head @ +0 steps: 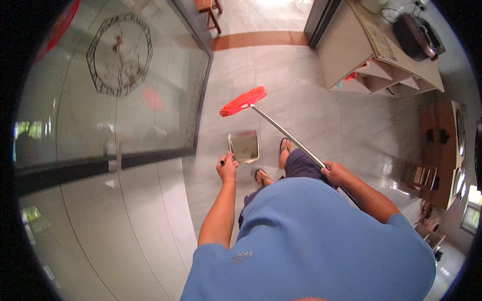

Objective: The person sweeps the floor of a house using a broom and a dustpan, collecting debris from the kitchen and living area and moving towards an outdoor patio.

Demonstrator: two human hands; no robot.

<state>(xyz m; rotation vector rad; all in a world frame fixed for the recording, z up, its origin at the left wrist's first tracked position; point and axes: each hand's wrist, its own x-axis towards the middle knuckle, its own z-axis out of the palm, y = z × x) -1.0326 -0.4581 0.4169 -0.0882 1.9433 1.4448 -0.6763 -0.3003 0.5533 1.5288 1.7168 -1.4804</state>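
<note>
My left hand is closed around the dark handle of a dustpan. Some dark debris shows inside the pan, which is slightly blurred; whether it touches the floor I cannot tell. In my right hand is the metal pole of a push broom, held beside my right hip. The broom's red head, with orange-red bristles, lies ahead of the dustpan and apart from it. The lower end of the pole behind my hand is mostly hidden by my arm and shirt.
Grey tiles form the floor, with a brown threshold strip ahead. A dark-framed glass door and tiled wall stand left. At right are an open-shelved cabinet bearing a dark appliance, and brown cabinets. A wooden stool stands beyond.
</note>
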